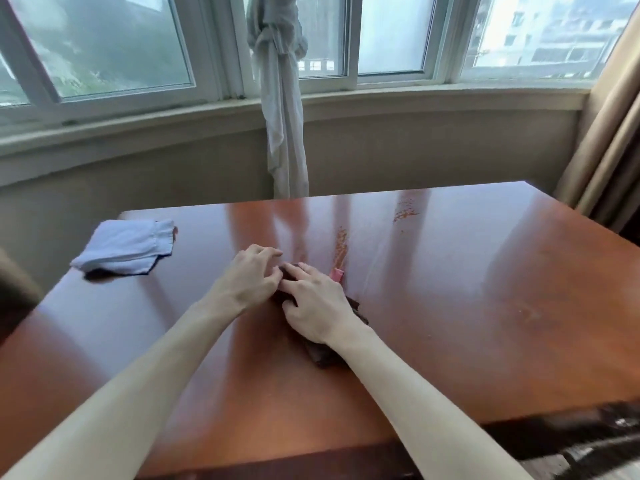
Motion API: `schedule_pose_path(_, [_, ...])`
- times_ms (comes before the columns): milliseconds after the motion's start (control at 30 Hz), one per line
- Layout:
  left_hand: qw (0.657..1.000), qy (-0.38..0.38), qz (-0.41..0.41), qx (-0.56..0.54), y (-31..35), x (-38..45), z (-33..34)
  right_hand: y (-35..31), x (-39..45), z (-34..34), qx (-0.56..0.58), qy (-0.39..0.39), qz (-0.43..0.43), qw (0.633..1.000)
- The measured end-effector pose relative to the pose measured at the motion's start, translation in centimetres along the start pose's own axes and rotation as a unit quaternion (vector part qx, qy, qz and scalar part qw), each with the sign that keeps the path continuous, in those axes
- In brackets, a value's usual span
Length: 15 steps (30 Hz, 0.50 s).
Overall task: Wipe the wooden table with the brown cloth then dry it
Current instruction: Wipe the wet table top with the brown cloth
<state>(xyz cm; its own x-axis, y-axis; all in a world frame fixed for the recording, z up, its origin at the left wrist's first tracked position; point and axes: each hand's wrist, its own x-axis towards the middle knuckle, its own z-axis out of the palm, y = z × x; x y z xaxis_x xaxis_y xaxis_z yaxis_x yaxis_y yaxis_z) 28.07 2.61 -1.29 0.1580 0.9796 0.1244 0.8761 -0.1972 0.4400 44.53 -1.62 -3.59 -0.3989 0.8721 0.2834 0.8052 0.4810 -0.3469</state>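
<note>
While the brown cloth (320, 355) lies mid-table (485, 289) under the flat, pressing right hand (317, 308), long axis toward the near edge, the left hand (251, 277) hovers beside it, fingers loosely curled, holding nothing.

Glossy wood on the table (485, 271), polished enough to mirror the window in long pale streaks, though gritty reddish specks (405, 212) roughen the shine toward the far edge. The brown cloth (320, 355) reads soft and matt, a dark, dull fabric near the middle. By the left edge, the pale blue cloth (126, 245) looks like thin woven cotton, matt and creased. Behind, the white curtain (282, 98) is sheer and crinkled, the beige drape (609, 133) heavier, smooth, faintly lustrous, and the window frames (349, 39) smooth white.
</note>
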Motion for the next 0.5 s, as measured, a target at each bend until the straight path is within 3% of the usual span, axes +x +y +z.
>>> schedule_pose_path(167, [0.998, -0.021, -0.018, 0.054, -3.1, -7.0, -1.3, 0.4, -4.1, -1.5, 0.051, -0.048, -0.023, 0.997])
schedule_pose_path(233, [0.996, -0.021, -0.025, 0.079, -4.5, -9.4, -1.4, 1.5, -2.2, -2.0, 0.035, 0.011, 0.095, 0.995])
schedule_pose_path(300, [0.996, -0.021, -0.033, 0.084, -5.7, -11.0, -1.6, 0.4, -0.4, -1.4, -0.033, 0.065, 0.267, 0.961])
schedule_pose_path(333, [0.995, -0.02, -0.038, 0.085, -6.1, -11.4, -1.7, -0.8, 0.0, -0.4, -0.069, 0.065, 0.288, 0.953])
schedule_pose_path(400, [0.994, -0.016, -0.037, 0.103, -6.4, -11.3, -2.0, -2.7, -0.5, 1.7, -0.085, 0.044, 0.173, 0.98])
schedule_pose_path(467, [0.994, -0.006, -0.028, 0.109, -5.6, -10.6, -1.9, -2.8, -2.3, 1.7, -0.005, -0.017, 0.024, 1.0])
schedule_pose_path(500, [0.994, -0.003, -0.021, 0.105, -5.0, -10.1, -1.8, -2.0, -2.9, 0.7, 0.031, -0.042, 0.0, 0.999])
